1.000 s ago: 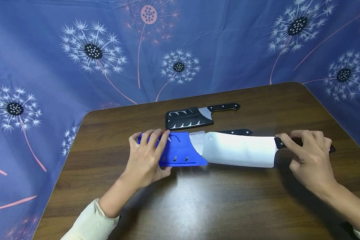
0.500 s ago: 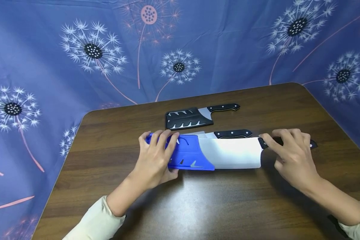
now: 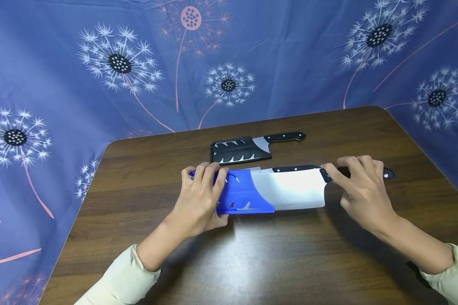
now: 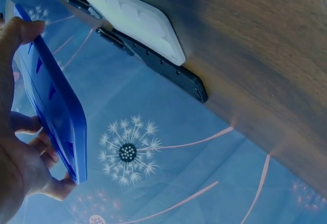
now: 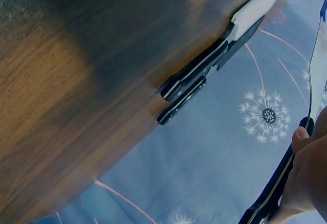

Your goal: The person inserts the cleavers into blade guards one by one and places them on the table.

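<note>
My left hand (image 3: 200, 199) grips the closed end of a blue blade guard (image 3: 244, 192), fingers over its top edge and thumb below. In the left wrist view the guard (image 4: 59, 101) is seen edge-on between thumb and fingers. A cleaver's broad, shiny blade (image 3: 290, 189) runs into the guard's open end, and the part toward the handle shows bare. My right hand (image 3: 366, 195) holds the cleaver's black riveted handle (image 5: 278, 183). Both are raised over the wooden table, with the blade's cutting edge toward me.
Behind the cleaver lies another black-handled knife (image 3: 295, 168), mostly hidden in the head view; its whitish guard (image 4: 133, 19) shows in the left wrist view. Farther back is a smaller cleaver in a black guard (image 3: 238, 150). A blue dandelion-print cloth (image 3: 290, 63) hangs behind the table (image 3: 156, 156).
The cleaver has slid left, deeper into the blue guard, as my right hand moved left. My left hand shifted a little right with the guard, and both have lifted slightly since half a second ago.
</note>
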{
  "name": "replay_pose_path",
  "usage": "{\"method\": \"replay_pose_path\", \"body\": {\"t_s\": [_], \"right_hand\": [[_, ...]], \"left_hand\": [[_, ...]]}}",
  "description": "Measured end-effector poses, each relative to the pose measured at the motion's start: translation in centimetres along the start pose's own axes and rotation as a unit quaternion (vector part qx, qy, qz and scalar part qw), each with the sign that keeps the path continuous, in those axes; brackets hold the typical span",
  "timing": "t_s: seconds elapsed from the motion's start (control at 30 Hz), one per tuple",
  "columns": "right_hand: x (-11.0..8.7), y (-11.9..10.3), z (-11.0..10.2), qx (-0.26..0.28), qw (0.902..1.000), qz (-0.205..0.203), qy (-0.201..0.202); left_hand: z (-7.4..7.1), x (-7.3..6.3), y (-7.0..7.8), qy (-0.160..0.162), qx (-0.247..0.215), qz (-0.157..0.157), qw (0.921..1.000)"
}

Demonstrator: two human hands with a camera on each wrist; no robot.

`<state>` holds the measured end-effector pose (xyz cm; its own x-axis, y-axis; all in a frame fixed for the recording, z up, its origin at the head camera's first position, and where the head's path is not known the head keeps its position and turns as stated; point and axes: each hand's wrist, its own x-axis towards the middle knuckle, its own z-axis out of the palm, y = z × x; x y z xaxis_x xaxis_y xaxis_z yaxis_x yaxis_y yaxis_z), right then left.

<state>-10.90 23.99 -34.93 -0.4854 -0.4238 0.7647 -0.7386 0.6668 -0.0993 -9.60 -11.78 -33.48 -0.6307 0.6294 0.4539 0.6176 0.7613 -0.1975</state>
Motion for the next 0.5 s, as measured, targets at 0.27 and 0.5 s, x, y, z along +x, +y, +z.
{"method": "replay_pose_path", "body": {"t_s": [0.27,0.5], "right_hand": [[-0.15,0.25,0.02,0.005,0.9998,-0.002,-0.017],[0.45,-0.14,0.33,0.015,0.9995,-0.016,-0.021]], "left_hand": [[0.57,0.2,-0.03,-0.024,0.01,0.039,0.9989],[0.6,0.7,0.66,-0.018,-0.027,0.045,0.9984]]}}
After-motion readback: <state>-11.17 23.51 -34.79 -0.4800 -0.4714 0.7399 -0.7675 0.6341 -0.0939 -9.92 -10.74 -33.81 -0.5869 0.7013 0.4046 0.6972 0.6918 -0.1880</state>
